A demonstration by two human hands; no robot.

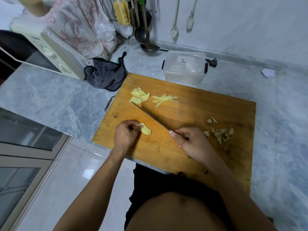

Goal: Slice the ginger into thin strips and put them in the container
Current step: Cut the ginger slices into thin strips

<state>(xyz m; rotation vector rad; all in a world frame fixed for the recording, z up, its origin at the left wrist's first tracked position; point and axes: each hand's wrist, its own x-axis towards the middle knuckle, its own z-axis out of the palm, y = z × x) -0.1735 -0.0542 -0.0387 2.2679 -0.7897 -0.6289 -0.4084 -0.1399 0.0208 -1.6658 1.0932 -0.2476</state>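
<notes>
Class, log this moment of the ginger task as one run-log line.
left hand pinches ginger piece | right hand grips knife | ginger strips on cutting board | container lidded

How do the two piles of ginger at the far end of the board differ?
The flat slices are broad pieces lying overlapped; the thin strips are narrow slivers, loosely scattered. The slices lie left, by the knife tip; the strips lie right, nearer the container. Both are pale yellow and rest on the cutting board.

A grey cloth (pixel 105 75) lies beside a cream microwave (pixel 50 54) on the marble counter (pixel 50 97); ladles (pixel 146 39) hang behind.
</notes>
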